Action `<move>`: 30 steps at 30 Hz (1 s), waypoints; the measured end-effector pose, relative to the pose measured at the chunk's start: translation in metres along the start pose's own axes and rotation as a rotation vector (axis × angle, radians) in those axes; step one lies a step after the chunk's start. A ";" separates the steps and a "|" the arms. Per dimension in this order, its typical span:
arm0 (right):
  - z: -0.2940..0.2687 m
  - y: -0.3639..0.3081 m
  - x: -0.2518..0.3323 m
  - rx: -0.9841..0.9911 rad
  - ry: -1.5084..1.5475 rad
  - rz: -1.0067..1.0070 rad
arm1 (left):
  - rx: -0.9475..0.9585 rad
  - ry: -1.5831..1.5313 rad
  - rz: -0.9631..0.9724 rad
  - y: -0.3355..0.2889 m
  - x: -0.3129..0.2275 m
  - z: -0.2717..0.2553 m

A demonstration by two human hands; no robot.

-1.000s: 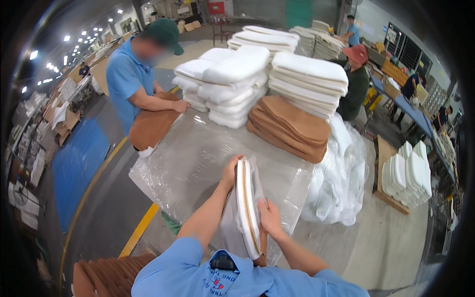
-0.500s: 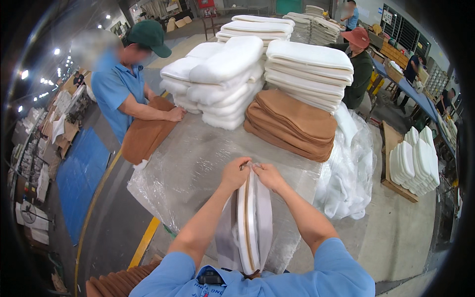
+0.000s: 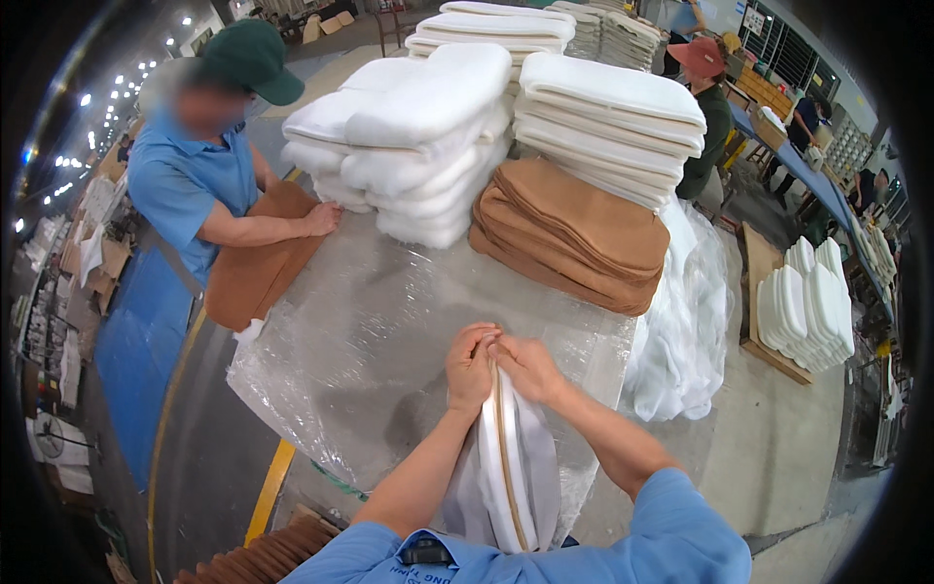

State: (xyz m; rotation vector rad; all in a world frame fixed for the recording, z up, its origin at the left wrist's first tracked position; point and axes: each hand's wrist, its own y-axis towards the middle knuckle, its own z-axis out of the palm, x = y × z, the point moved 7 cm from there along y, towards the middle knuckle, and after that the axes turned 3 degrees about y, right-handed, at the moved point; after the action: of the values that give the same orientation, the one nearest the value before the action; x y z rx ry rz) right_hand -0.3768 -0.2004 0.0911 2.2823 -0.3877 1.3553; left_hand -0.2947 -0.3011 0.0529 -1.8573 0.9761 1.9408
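My left hand [image 3: 470,368] and my right hand [image 3: 523,366] meet in front of me, fingers closed together at the far end of a cushion cover [image 3: 543,462]. The cover is pale grey and stands on edge, running back toward my body. White padding [image 3: 489,472] shows along its upper edge, and a narrow brown strip that looks like a zipper [image 3: 507,453] runs down its length. My fingers hide the tip that they pinch. Under it lies a table wrapped in clear plastic film [image 3: 379,321].
Beyond my hands stand a stack of brown cushion covers [image 3: 574,234] and tall stacks of white cushion pads [image 3: 428,107]. On the left a co-worker handles a brown cushion [image 3: 263,258]. Crumpled plastic sheeting [image 3: 681,321] hangs at the table's right; more white pads [image 3: 803,307] stand beyond it.
My hands have drawn closer together, and their fingers now touch at the cover's end. The cover's opening looks narrower there. The view has also shifted slightly.
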 end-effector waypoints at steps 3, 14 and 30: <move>0.012 0.000 0.012 0.151 -0.202 -0.021 | -0.016 -0.098 -0.019 -0.006 0.002 -0.010; 0.019 0.023 -0.040 -0.160 0.589 0.266 | -0.031 -0.039 -0.053 -0.002 -0.012 -0.044; 0.091 0.062 -0.077 -0.196 0.819 0.547 | -0.013 -0.382 -0.909 -0.385 -0.054 -0.187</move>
State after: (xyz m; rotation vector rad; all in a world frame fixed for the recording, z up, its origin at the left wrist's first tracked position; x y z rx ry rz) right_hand -0.3732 -0.2999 0.0009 1.3253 -0.8298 2.2403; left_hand 0.0970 -0.1255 0.0103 -1.4461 -0.0317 1.5900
